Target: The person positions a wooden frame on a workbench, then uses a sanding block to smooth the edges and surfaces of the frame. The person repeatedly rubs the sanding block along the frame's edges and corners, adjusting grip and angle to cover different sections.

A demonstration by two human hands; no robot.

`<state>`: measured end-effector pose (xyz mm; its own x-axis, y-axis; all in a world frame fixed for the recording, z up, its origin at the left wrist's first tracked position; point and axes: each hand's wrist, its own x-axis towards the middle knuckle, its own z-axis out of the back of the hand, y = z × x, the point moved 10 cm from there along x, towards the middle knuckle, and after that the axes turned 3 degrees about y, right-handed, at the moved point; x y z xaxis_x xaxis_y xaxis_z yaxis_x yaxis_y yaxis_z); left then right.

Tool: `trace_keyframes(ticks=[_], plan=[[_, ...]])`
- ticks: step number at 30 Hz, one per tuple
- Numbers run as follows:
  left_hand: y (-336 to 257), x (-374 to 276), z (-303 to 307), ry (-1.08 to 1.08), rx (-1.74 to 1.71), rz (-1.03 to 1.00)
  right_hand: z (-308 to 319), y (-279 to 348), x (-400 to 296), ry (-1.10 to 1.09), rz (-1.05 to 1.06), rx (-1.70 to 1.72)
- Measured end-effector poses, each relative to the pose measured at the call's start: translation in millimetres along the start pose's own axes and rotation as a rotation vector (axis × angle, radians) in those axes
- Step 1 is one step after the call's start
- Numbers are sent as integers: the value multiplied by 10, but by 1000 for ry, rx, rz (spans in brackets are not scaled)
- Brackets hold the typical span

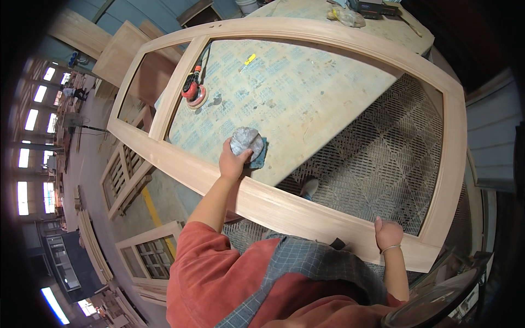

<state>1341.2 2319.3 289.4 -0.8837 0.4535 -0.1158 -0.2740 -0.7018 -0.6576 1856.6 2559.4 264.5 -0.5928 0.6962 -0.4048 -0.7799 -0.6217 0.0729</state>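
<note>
My left hand [231,160] holds a round, creased, grey-white sanding disc [246,143] between thumb and fingers. Partly hidden beneath it is a blue-green pad [259,156] on the worktable [287,123]. A large bare wooden door frame [287,205] with an arched far edge lies across the table and juts out past it. Its near stile runs in front of my body, and my right hand [389,233] is closed around that stile towards the right end.
Seen through the frame's opening, a red random orbital sander [193,91] and a yellow-handled knife [248,61] rest on the table. A plastic bag [346,17] sits on the far side. Slotted matting [369,164] covers the floor. More wooden frames [151,254] stand at the left.
</note>
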Motion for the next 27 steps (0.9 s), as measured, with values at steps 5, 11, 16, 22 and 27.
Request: trace_keyframes(ticks=[5, 11, 16, 22, 27], plan=[[214, -99, -30, -77, 29, 50, -278, 28, -65, 156, -70, 26], [241, -377, -342, -25, -453, 73, -499, -11, 5, 271, -159, 69], [-654, -1341, -1049, 421, -842, 183, -186, -48, -138, -23, -30, 390], [-2257, -2722, -1978, 1075, -746, -11, 322, 32, -625, 38, 158, 1725], [-3035, -2984, -2462, 1156, -724, -201, 436, -552, -871, -239, -154, 1997]])
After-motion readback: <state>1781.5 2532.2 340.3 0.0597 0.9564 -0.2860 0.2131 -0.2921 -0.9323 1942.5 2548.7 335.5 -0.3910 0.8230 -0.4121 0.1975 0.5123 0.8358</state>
